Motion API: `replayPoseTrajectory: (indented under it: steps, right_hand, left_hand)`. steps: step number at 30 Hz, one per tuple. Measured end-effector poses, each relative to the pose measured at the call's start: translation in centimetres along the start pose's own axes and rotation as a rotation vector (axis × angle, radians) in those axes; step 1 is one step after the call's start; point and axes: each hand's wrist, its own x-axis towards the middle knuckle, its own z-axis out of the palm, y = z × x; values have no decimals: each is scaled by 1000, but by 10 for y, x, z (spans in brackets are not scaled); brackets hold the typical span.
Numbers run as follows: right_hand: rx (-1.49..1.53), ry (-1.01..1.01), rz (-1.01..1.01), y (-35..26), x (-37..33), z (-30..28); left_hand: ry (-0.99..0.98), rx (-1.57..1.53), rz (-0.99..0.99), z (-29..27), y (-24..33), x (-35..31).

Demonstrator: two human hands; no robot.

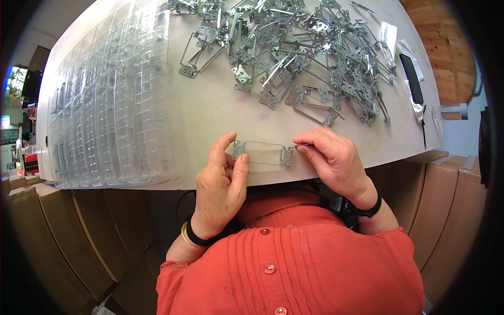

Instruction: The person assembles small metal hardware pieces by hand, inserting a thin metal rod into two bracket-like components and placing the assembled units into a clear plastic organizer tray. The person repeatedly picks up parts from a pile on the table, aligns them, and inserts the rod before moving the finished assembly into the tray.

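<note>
Near the table's front edge, a small metal bracket frame (pixel 265 143) spans the gap between my hands. It has two stamped end plates joined by two thin rods. My left hand (pixel 218 184) grips its left end plate between thumb and index finger. Close by the right end plate (pixel 286 156), my right hand (pixel 336 160) is closed in a pinch. A small dark tip shows between its thumb and index finger; its kind is hidden by the fingers.
A tangled pile of similar metal bracket frames (pixel 310 47) covers the far middle and right. Stacked clear plastic trays (pixel 113 105) fill the left side. A black phone (pixel 411 79) lies on white paper at the right edge. Cardboard boxes (pixel 68 231) stand below the table.
</note>
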Motion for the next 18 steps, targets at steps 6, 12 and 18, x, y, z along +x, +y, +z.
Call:
replayPoseTrajectory:
  steps: [6,12,18]
  right_hand:
    - [-14,18,1,-1,1,1]
    - [67,58,132,-3,-3,-2]
    - [49,52,58,-9,0,-1]
  left_hand:
    - [-10,-80,-1,-1,-8,2]
    - [-79,-317,-199,-4,1,1]
    - [-113,-418,-277,-6,0,0]
